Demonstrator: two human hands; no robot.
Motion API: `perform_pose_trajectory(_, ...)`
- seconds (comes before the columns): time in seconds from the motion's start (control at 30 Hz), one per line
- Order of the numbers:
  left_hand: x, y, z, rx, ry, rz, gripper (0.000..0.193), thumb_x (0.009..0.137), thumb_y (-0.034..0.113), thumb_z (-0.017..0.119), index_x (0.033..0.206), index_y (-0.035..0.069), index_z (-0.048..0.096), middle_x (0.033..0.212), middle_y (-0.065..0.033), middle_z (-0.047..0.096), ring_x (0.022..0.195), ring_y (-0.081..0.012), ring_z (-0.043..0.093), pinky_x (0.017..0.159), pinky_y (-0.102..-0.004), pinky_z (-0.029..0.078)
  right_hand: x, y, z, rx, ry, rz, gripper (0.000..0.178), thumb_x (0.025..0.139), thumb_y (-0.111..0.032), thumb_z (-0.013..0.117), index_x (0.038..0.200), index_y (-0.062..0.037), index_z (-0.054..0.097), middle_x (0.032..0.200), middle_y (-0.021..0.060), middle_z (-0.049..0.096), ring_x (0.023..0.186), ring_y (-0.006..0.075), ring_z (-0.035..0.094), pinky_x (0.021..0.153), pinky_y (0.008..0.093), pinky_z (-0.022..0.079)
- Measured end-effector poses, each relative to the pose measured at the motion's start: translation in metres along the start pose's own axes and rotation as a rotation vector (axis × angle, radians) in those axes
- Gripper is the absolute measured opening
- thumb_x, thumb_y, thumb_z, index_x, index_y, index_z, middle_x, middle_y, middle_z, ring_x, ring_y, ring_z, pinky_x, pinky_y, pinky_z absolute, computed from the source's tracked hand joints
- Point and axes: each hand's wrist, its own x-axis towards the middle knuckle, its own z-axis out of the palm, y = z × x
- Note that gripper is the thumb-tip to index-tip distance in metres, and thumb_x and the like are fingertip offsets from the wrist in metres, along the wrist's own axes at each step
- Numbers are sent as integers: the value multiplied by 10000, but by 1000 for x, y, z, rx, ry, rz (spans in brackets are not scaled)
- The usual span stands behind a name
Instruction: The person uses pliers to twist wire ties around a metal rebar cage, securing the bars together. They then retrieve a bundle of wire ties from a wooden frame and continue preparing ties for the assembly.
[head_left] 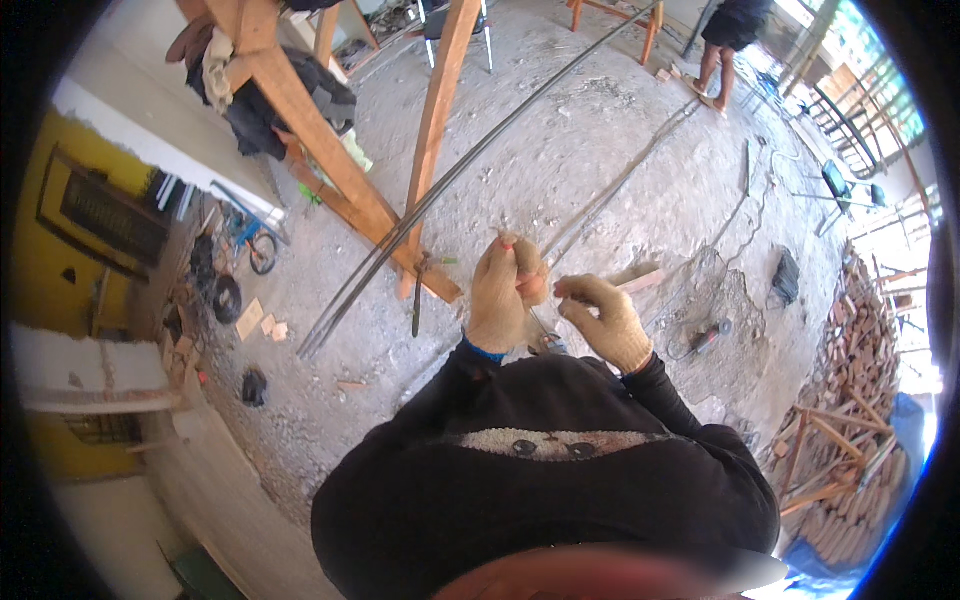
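Observation:
My left hand (500,300), in a cream knit glove, is raised before my chest with its fingers bent together in a pinch. What they hold, if anything, is too small to make out. To its right, my right hand (608,322) wears a matching glove; its fingers are curled, with a gap between thumb and forefinger and nothing visible in it. Long thin steel bars (470,160) slant past my left hand and cross a wooden trestle (350,190). Below and between the hands, a small metal tool (548,342) is partly hidden by my body.
More long bars (625,180) lie on the rough concrete floor, toward a person (722,50) standing at the far right. An angle grinder (710,335) sits to my right with a cord nearby. Beyond it are a dark bag (785,277) and a brick pile (845,350).

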Motion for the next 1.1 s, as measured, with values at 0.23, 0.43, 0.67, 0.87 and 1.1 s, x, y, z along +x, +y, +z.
perform_pose_trajectory(0.23, 35, 10, 1, -429, 213, 21, 543, 1114, 560, 444, 703, 218, 352, 656, 82, 274, 542, -86, 269, 488, -274, 238, -11, -9, 1, -10, -106, -28, 295, 962, -137, 718, 1231, -16, 713, 971, 140, 757, 898, 224, 738, 828, 365, 584)
perform_pose_trajectory(0.43, 34, -6, 8, -361, 5, 7, 555, 1159, 481, 367, 684, 203, 303, 632, 75, 263, 531, -78, 257, 495, -264, 256, 4, 8, -26, -368, 267, -219, 221, 954, -173, 719, 1131, -43, 746, 955, 167, 754, 889, 363, 739, 786, 408, 587)
perform_pose_trajectory(0.67, 55, -1, 36, -678, -364, -335, 547, 1144, 447, 441, 676, 197, 309, 646, 56, 294, 607, -90, 363, 623, -274, 370, -23, -17, -55, 55, -247, -334, 209, 1009, -185, 679, 1130, -31, 753, 995, 167, 773, 909, 258, 759, 809, 375, 580)
perform_pose_trajectory(0.87, 50, -3, 49, -83, -397, 133, 471, 1098, 376, 539, 671, 211, 425, 656, 63, 364, 660, -99, 413, 790, -327, 428, 6, -5, -53, -506, 117, -197, 208, 1019, -185, 651, 1112, -28, 749, 1024, 169, 770, 901, 258, 755, 831, 378, 578)
perform_pose_trajectory(1.1, 52, 8, 47, -1064, -451, -440, 551, 1116, 556, 416, 720, 174, 447, 683, 45, 451, 688, -140, 511, 940, -456, 489, -28, -18, -68, 362, -160, -523, 287, 1058, -273, 612, 1145, -27, 733, 1038, 157, 755, 941, 234, 725, 835, 378, 563)
